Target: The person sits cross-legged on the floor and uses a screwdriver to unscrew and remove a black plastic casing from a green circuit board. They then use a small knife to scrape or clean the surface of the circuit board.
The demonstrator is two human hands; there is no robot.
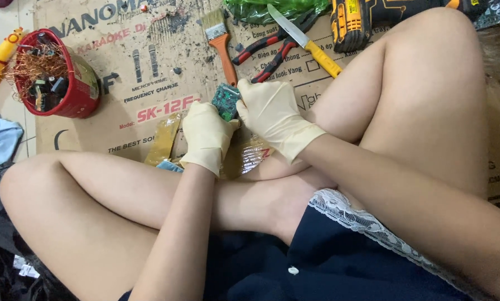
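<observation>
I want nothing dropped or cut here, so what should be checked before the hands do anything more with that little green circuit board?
1. Board held by both hands: ok. The left hand and right hand both grip the circuit board.
2. Gloves on: ok, both hands are covered.
3. Bare knife blade away from the hands: ok, the knife lies apart on the cardboard.
4. Pliers within reach: ok, the pliers lie just beyond the right hand.
5. Bucket upright: ok, the red bucket stands with wire scraps inside.
6. Board's underside: cannot tell, the gloves hide it.
</observation>
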